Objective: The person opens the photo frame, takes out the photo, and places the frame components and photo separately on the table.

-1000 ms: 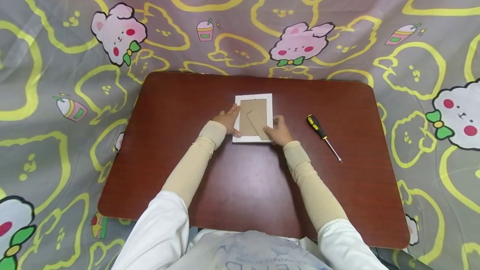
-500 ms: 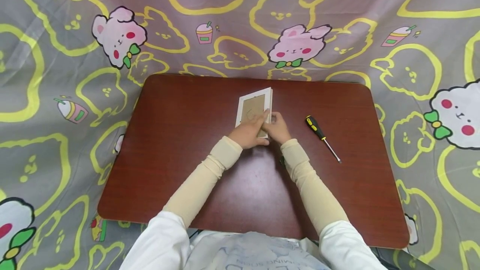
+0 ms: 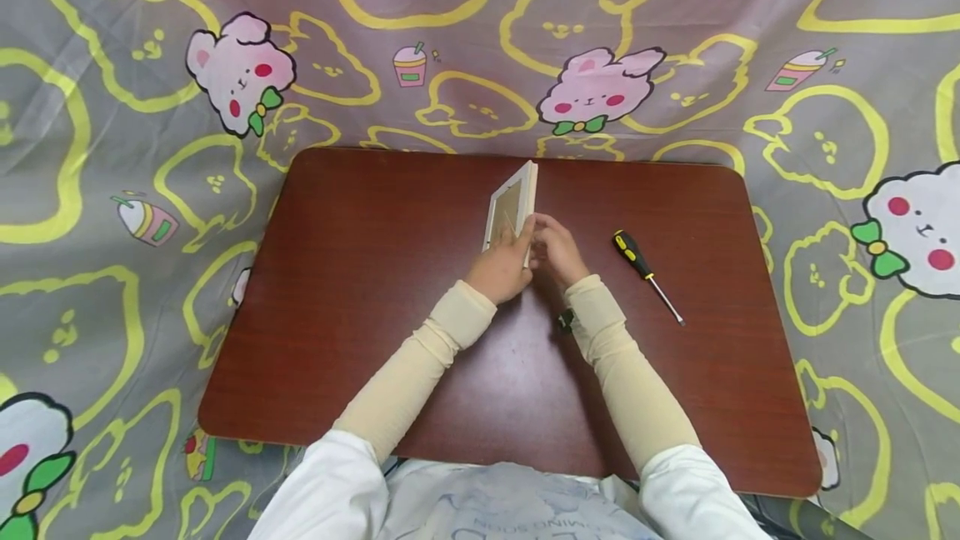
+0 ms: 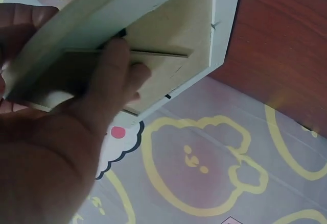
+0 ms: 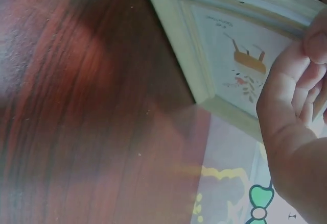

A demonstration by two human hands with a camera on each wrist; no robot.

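Note:
A white-edged picture frame [image 3: 531, 183] stands steeply tilted over the middle of the table, its brown backing [image 4: 173, 38] facing left. My left hand [image 3: 501, 270] holds its near end from the back side, fingers lying over the backing and the stand flap [image 4: 162, 67] in the left wrist view. On the other side, my right hand [image 3: 562, 250] grips the near right edge with bent fingers. The right wrist view shows the front: a pale wooden border [image 5: 204, 89] around a print [image 5: 248, 63] with an orange deer-like animal. My left thumb is mostly hidden.
To the right on the dark red-brown table [image 3: 337, 290] lies a screwdriver [image 3: 647, 273] with a black and yellow handle, its tip toward me. A patterned curtain [image 3: 465, 40] hangs close behind the table and at both sides.
The picture frame has gone from lying flat to steeply tilted, its back turned left. My left hand has moved from the frame's left edge rightward to its near end.

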